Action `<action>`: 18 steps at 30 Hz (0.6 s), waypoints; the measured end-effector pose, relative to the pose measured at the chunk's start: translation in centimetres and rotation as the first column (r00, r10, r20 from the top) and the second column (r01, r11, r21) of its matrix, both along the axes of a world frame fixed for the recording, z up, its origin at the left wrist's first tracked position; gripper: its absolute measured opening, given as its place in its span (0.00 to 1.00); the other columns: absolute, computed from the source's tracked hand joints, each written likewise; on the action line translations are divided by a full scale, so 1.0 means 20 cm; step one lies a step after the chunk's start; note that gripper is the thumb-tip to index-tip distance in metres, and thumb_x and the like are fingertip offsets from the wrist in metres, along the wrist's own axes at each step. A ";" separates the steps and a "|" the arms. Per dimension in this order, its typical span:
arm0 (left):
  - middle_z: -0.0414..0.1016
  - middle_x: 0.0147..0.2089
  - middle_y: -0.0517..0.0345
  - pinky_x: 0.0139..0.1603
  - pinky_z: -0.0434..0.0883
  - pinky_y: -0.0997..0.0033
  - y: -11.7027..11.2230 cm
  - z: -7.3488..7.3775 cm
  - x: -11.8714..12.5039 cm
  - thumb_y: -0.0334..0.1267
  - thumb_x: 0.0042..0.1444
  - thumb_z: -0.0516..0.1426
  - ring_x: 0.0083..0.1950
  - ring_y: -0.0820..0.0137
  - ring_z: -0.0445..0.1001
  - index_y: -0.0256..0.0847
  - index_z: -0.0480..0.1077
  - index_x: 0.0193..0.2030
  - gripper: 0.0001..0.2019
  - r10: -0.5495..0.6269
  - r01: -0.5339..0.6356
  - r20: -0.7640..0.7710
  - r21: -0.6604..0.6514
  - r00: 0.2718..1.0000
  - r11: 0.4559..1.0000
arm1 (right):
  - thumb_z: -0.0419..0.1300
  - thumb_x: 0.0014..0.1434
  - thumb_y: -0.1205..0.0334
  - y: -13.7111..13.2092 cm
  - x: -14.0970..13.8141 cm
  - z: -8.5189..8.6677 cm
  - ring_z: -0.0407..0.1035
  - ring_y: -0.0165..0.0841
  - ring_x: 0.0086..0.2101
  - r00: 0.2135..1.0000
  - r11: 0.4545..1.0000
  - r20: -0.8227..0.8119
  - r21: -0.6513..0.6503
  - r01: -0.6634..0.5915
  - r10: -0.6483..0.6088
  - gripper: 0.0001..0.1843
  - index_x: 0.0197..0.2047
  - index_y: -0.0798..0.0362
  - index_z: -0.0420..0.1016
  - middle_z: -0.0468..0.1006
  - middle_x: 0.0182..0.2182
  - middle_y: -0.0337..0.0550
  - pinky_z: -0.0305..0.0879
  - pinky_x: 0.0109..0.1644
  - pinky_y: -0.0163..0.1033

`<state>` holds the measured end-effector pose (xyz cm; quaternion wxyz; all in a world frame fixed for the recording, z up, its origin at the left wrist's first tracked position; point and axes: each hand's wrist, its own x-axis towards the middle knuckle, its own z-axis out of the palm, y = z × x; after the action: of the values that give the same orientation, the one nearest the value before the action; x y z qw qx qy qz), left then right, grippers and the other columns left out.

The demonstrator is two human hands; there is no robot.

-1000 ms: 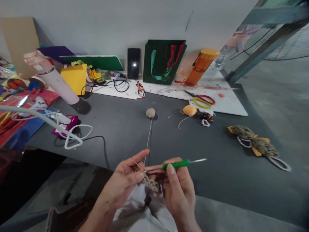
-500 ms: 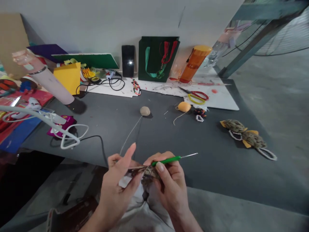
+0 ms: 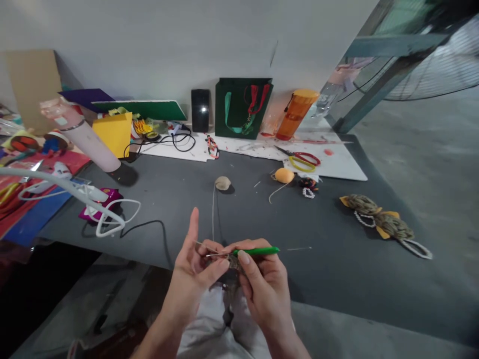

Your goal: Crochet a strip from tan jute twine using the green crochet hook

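Note:
My right hand (image 3: 264, 284) is closed round the green handle of a crochet hook (image 3: 258, 251). The hook's thin metal shaft points left, across to my left hand. My left hand (image 3: 194, 269) pinches a small brownish crochet piece (image 3: 235, 262) between thumb and fingers, with its index finger raised. Part of the piece is hidden by the fingers. A beige yarn ball (image 3: 223, 183) sits on the table in front, and its strand (image 3: 213, 214) runs down to my left hand. To the right of the handle shows a faint thin line, perhaps the hook's other end.
On the grey table (image 3: 179, 199) are an orange yarn ball (image 3: 283, 175), scissors (image 3: 305, 162), and a braided yarn piece (image 3: 374, 215) at right. A green gift bag (image 3: 239, 112), phone (image 3: 200, 110), orange bottle (image 3: 297, 114) and pink bottle (image 3: 88, 142) stand behind. Cables (image 3: 112, 214) lie at left.
The metal shaft now reaches left to my left hand, and the handle lies more level. My left index finger has straightened upward. The yarn strand hangs straighter, and the view has tilted up slightly.

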<state>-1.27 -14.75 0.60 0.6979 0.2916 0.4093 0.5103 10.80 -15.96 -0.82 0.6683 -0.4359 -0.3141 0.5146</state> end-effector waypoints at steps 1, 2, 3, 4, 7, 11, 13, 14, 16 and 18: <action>0.76 0.32 0.67 0.43 0.70 0.74 0.00 -0.01 0.01 0.36 0.48 0.71 0.34 0.75 0.72 0.58 0.43 0.76 0.56 0.014 -0.014 0.022 -0.007 1.000 1.000 | 0.68 0.60 0.56 0.00 0.00 0.00 0.55 0.20 0.12 0.999 0.999 0.037 0.035 0.005 -0.006 0.08 0.35 0.52 0.78 0.83 0.28 0.42 0.52 0.12 0.26; 0.76 0.32 0.67 0.44 0.70 0.74 0.00 -0.02 0.02 0.36 0.48 0.72 0.34 0.75 0.73 0.57 0.43 0.76 0.56 0.029 -0.028 0.038 -0.013 0.999 1.000 | 0.67 0.61 0.58 0.00 0.00 -0.01 0.55 0.20 0.13 0.997 0.997 0.077 0.078 0.010 -0.016 0.06 0.35 0.51 0.79 0.83 0.29 0.42 0.52 0.12 0.26; 0.76 0.32 0.67 0.45 0.70 0.74 0.00 -0.03 0.02 0.35 0.48 0.72 0.34 0.75 0.73 0.57 0.43 0.77 0.56 0.041 -0.040 0.049 -0.024 0.998 0.999 | 0.67 0.62 0.59 -0.01 0.00 -0.01 0.55 0.20 0.13 0.992 0.992 0.118 0.122 0.017 -0.032 0.05 0.36 0.50 0.80 0.84 0.30 0.43 0.52 0.12 0.26; 0.76 0.32 0.67 0.45 0.70 0.74 0.00 -0.04 0.02 0.35 0.48 0.71 0.35 0.75 0.73 0.57 0.43 0.77 0.55 0.051 -0.049 0.058 -0.036 0.997 0.998 | 0.66 0.62 0.60 -0.01 -0.01 -0.01 0.55 0.21 0.13 0.986 0.987 0.156 0.161 0.026 -0.052 0.04 0.36 0.50 0.81 0.84 0.31 0.42 0.52 0.13 0.26; 0.76 0.32 0.67 0.43 0.71 0.75 0.00 -0.03 0.01 0.33 0.49 0.71 0.34 0.75 0.73 0.58 0.42 0.77 0.56 0.072 -0.068 0.082 -0.049 0.994 0.996 | 0.66 0.62 0.61 0.00 -0.02 0.00 0.55 0.21 0.13 0.979 0.981 0.192 0.194 0.030 -0.068 0.04 0.36 0.48 0.82 0.85 0.32 0.42 0.53 0.13 0.28; 0.78 0.33 0.66 0.42 0.70 0.76 0.00 -0.01 -0.01 0.31 0.48 0.71 0.35 0.76 0.73 0.60 0.37 0.77 0.60 0.056 -0.052 0.089 -0.042 0.994 0.998 | 0.65 0.63 0.62 0.01 -0.01 0.01 0.56 0.20 0.11 0.994 0.991 0.114 0.130 -0.012 -0.003 0.03 0.36 0.50 0.80 0.84 0.30 0.41 0.53 0.12 0.27; 0.78 0.32 0.66 0.43 0.70 0.76 0.00 0.00 0.00 0.30 0.47 0.71 0.35 0.76 0.73 0.58 0.37 0.77 0.60 0.057 -0.052 0.099 -0.052 0.993 0.997 | 0.63 0.64 0.66 0.00 0.00 0.00 0.66 0.24 0.16 0.979 0.979 0.202 0.205 -0.011 -0.032 0.04 0.38 0.49 0.80 0.85 0.32 0.41 0.64 0.17 0.29; 0.78 0.32 0.66 0.43 0.70 0.76 0.00 0.00 0.00 0.30 0.47 0.71 0.35 0.76 0.73 0.58 0.37 0.77 0.60 0.066 -0.060 0.107 -0.055 0.992 0.997 | 0.63 0.63 0.68 0.00 0.01 0.00 0.73 0.27 0.21 0.953 0.960 0.293 0.280 -0.014 -0.072 0.07 0.40 0.48 0.81 0.86 0.34 0.42 0.70 0.23 0.31; 0.77 0.31 0.67 0.42 0.70 0.76 0.00 0.00 0.01 0.31 0.48 0.71 0.34 0.76 0.73 0.57 0.39 0.77 0.58 0.086 -0.076 0.128 -0.082 0.988 0.994 | 0.64 0.61 0.74 -0.01 0.02 -0.02 0.81 0.35 0.35 0.861 0.905 0.473 0.425 -0.036 -0.188 0.14 0.44 0.45 0.82 0.86 0.39 0.44 0.77 0.37 0.39; 0.76 0.30 0.68 0.39 0.69 0.77 0.00 0.00 0.01 0.31 0.48 0.71 0.32 0.76 0.72 0.56 0.42 0.77 0.57 0.071 -0.046 0.160 -0.151 0.985 0.987 | 0.64 0.59 0.77 -0.03 0.01 -0.04 0.81 0.37 0.39 0.807 0.871 0.530 0.489 -0.040 -0.261 0.18 0.46 0.44 0.82 0.86 0.42 0.45 0.78 0.41 0.42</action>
<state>-1.00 -14.84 0.51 0.7335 0.1840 0.3951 0.5215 11.08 -16.47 -1.56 0.6562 -0.4112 -0.5925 0.2221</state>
